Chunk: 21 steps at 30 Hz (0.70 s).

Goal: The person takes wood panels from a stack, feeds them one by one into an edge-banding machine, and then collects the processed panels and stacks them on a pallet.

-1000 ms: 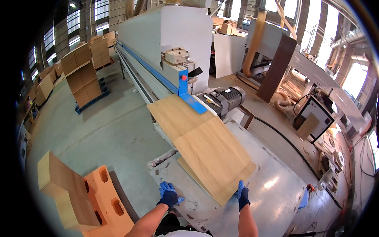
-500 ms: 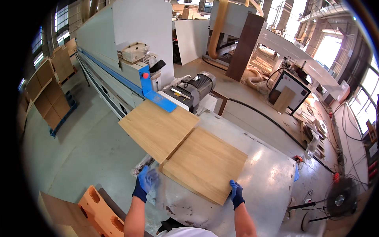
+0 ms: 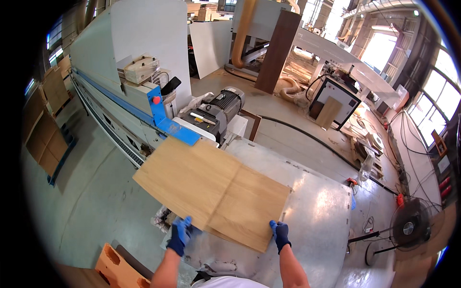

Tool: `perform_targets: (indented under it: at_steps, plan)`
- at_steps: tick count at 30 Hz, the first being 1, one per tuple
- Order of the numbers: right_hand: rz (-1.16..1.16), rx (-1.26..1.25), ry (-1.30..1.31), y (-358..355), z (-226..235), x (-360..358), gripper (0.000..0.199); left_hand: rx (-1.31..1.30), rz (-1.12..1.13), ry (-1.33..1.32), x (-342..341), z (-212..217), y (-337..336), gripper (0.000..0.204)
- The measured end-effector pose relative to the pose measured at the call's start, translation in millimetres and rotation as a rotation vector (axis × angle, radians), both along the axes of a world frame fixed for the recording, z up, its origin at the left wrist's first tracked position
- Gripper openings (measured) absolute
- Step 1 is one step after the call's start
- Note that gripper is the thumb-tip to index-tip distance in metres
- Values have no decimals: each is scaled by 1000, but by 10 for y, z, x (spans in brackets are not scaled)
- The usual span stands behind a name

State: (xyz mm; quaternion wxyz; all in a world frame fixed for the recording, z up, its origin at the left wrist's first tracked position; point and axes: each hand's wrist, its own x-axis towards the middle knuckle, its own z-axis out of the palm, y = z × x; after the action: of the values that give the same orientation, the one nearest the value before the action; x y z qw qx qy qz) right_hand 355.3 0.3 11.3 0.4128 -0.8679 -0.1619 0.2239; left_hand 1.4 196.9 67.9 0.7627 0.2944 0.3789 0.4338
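Two wood-grain panels lie edge over edge at the metal table's near left part. The left panel [image 3: 185, 177] reaches from the blue bracket of the long machine and appears to overlap the right panel [image 3: 249, 209], which rests on the table. My left hand [image 3: 179, 235], in a blue-and-navy glove, grips the left panel's near edge; its fingers are slightly blurred. My right hand [image 3: 279, 234], gloved alike, has its fingers closed at the right panel's right edge. The undersides of both panels are hidden.
The metal table [image 3: 317, 221] extends to the right. Behind the panels stand a motor [image 3: 226, 101] and the blue bracket [image 3: 177, 130] with a red button. A fan [image 3: 408, 228] stands at right. An orange holed block [image 3: 117, 269] is at lower left.
The left panel has slid rightward and now covers part of the right panel. My left hand has come up to its near edge. The whole view has shifted a little.
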Motion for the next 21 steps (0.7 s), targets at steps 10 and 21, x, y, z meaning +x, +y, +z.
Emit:
perform_targets:
  at_steps: [10,21]
  plan:
    - [-139,243,766,-77,411,-34,55,299,-330,718,267,219,-989,21]
    - [-155,356,343,-35,4,72,35,967,-66,1634,1061,-278,703,85]
